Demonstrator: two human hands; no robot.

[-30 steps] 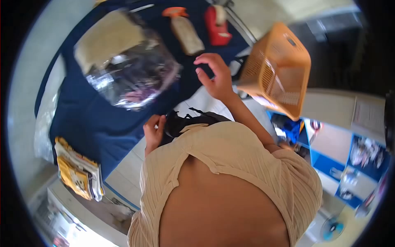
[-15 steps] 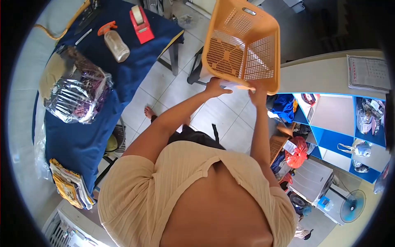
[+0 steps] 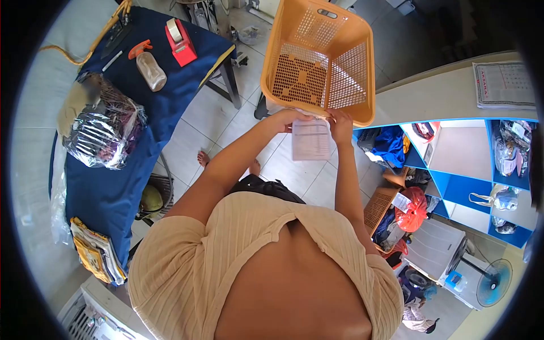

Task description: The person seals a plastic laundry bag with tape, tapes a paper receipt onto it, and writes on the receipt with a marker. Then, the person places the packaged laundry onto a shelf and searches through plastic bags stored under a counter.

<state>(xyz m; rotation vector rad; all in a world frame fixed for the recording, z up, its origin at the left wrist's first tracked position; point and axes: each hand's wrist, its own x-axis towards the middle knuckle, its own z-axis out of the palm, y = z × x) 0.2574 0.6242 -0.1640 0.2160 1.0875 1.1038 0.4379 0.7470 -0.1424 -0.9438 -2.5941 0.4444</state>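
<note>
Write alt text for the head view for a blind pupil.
A person's left hand and right hand handle a printed sheet at the rim of an orange basket. At left, a blue-covered table bears a spray bottle.

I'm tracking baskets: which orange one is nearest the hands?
The top basket, its rim by the left hand and right hand; the lower-right basket is farther off.

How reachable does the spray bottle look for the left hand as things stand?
Probably not directly: the left hand is at the printed sheet by the orange basket, and a strip of floor separates it from the table holding the spray bottle. The bottle itself looks uncovered.
</note>
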